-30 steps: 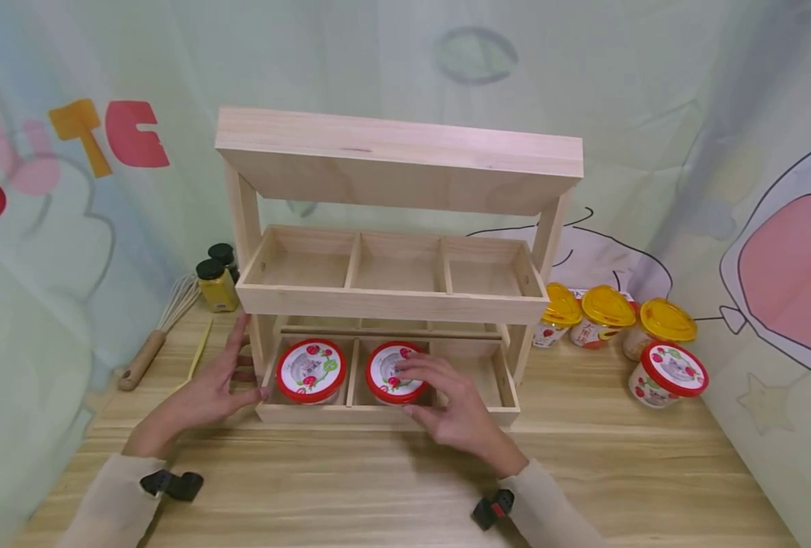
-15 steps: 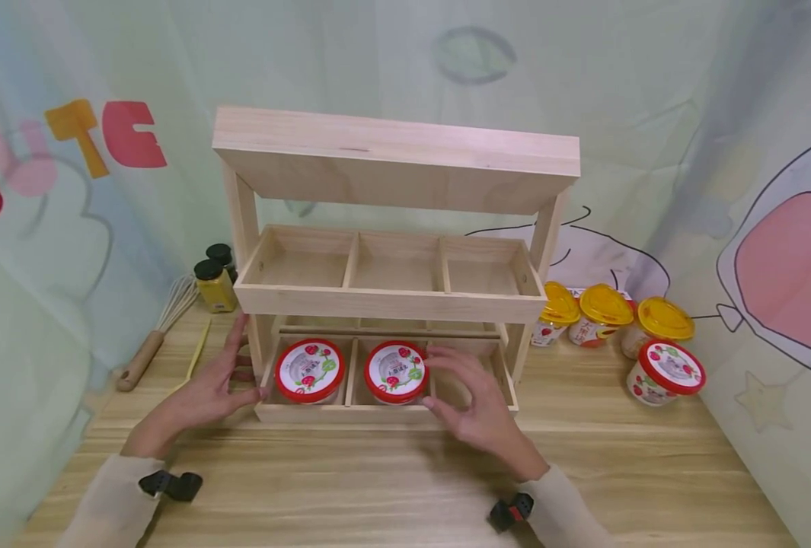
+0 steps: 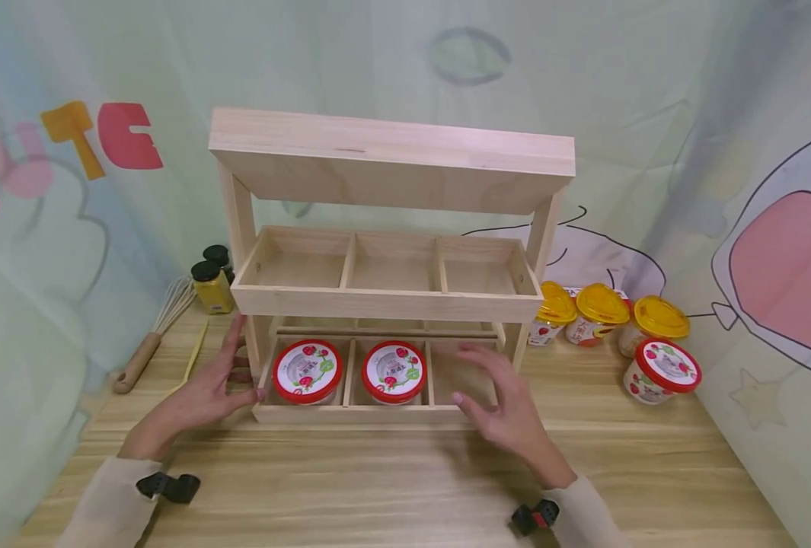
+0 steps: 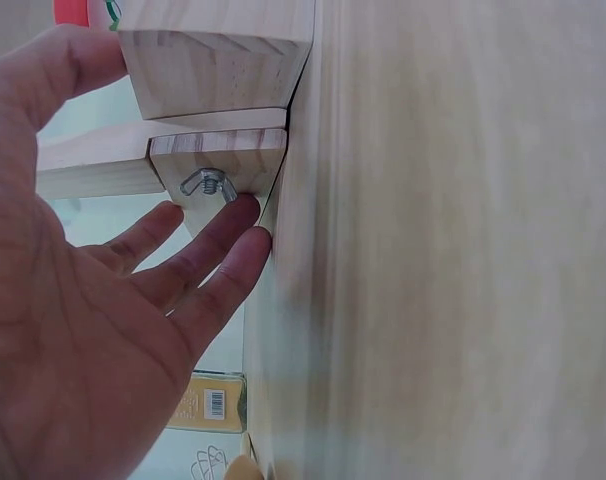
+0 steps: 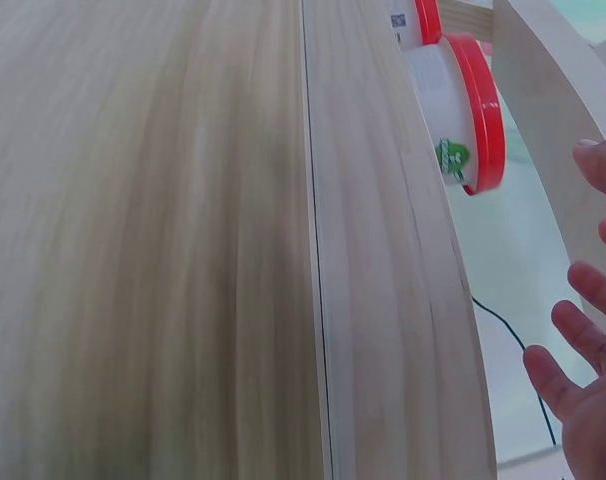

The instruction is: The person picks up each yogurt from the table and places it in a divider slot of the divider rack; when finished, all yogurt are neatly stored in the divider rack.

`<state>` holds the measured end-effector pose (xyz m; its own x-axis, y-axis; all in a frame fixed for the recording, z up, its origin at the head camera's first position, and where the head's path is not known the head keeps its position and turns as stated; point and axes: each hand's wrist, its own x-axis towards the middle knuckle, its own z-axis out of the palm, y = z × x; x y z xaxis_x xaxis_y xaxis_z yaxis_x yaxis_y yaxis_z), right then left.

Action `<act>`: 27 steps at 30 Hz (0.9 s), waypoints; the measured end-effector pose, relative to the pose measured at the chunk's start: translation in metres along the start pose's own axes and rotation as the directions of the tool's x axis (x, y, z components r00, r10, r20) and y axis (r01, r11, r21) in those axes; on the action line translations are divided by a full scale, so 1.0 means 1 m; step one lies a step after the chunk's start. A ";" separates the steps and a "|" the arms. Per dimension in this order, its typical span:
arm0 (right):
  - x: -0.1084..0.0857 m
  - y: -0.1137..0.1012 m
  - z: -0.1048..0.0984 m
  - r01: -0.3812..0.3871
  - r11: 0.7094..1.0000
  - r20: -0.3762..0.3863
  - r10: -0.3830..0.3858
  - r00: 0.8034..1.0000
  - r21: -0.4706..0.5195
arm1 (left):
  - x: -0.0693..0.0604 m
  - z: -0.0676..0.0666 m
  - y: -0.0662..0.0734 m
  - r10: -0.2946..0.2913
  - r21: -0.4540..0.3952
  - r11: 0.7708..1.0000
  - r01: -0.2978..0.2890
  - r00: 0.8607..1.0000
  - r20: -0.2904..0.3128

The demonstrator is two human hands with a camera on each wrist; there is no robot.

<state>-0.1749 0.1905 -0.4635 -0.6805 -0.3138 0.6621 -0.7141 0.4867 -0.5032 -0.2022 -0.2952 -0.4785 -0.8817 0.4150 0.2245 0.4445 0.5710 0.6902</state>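
Observation:
A two-tier wooden display rack [image 3: 384, 305] stands on the table. Its lower tray has three compartments. One tub with a red-rimmed strawberry lid [image 3: 307, 371] sits in the left compartment, and a matching tub [image 3: 394, 371] sits in the middle one. My left hand [image 3: 202, 392] rests against the rack's left side with fingers extended. In the left wrist view those fingers lie by a wing nut [image 4: 211, 182] on the rack's post. My right hand [image 3: 512, 415] hovers at the lower tray's right compartment [image 3: 449, 380], fingers spread and holding nothing.
To the right stand several yellow-lidded cups [image 3: 602, 304] and another strawberry tub [image 3: 662, 371]. On the left lie a whisk [image 3: 148, 339] and a thin yellow utensil [image 3: 196, 354], with two dark-capped jars [image 3: 212, 287] behind them. A printed curtain [image 3: 378, 61] hangs at the back.
My right hand has let go of the middle tub and moved right, over the right compartment. The tub stays in place. My left hand keeps its spot at the rack's side.

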 end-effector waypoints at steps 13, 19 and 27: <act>-0.011 0.009 -0.022 -0.085 0.996 -0.050 0.084 0.995 -0.017 | 0.000 -0.001 0.002 0.029 -0.028 0.999 -0.029 1.000 -0.006; -0.019 0.013 -0.035 -0.155 0.986 -0.078 0.150 0.986 -0.061 | 0.001 -0.001 0.001 0.026 -0.022 0.999 -0.026 1.000 -0.006; -0.024 0.017 -0.046 -0.174 0.983 -0.129 0.165 0.978 -0.063 | 0.002 0.000 0.000 0.020 -0.018 1.000 -0.021 1.000 -0.003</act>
<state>-0.1633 0.2436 -0.4626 -0.7617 -0.1213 0.6364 -0.5731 0.5843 -0.5746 -0.2043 -0.2943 -0.4783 -0.8728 0.4247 0.2404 0.4596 0.5493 0.6979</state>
